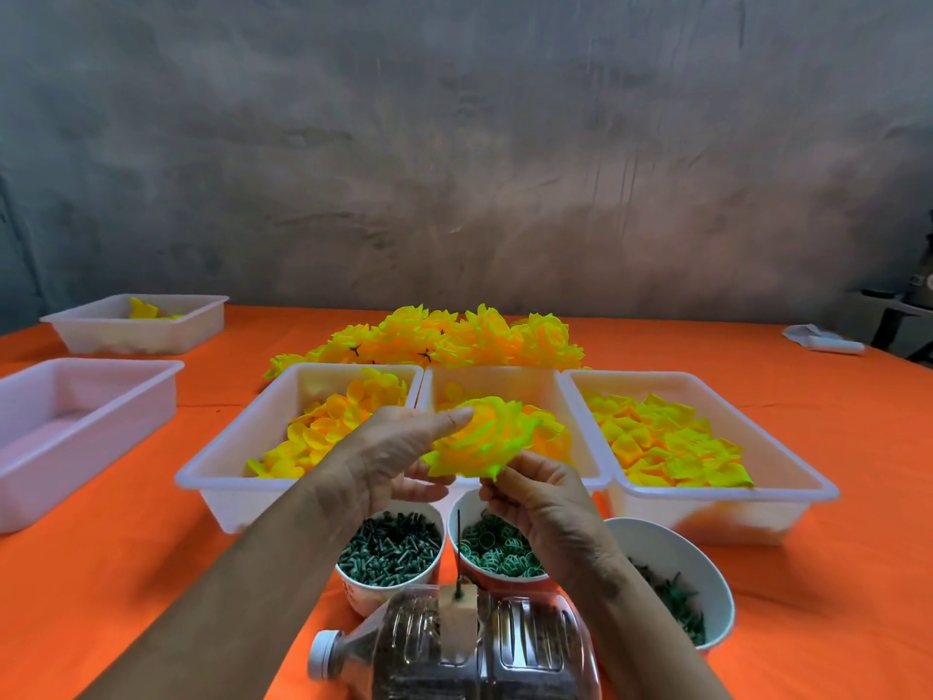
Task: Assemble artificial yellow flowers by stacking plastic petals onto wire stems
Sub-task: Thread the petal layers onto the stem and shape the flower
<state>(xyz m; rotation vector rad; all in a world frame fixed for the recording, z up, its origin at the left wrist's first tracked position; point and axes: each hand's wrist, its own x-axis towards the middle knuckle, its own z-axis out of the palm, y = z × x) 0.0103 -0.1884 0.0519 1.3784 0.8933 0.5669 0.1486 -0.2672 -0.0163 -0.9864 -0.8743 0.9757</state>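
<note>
An assembled yellow flower point(482, 437) is held up over the trays between both hands. My left hand point(389, 452) cups its left side, thumb lying across the petals. My right hand point(542, 502) pinches the flower from underneath at its lower right edge. A thin dark wire stem point(458, 553) stands upright in a small block point(457, 616) taped onto a plastic bottle point(454, 649) lying on its side. Three white trays hold loose yellow petals: left point(323, 437), middle point(542, 391), right point(666, 444). A pile of finished yellow flowers point(439, 336) lies behind them.
Three bowls stand near me: green pegs point(389, 550), green rings point(497, 550), dark green calyx pieces point(676, 598). Two more white trays sit at the left, one bare point(75, 421), one far back point(136, 320) with a few petals. An orange cloth point(808, 573) covers the table.
</note>
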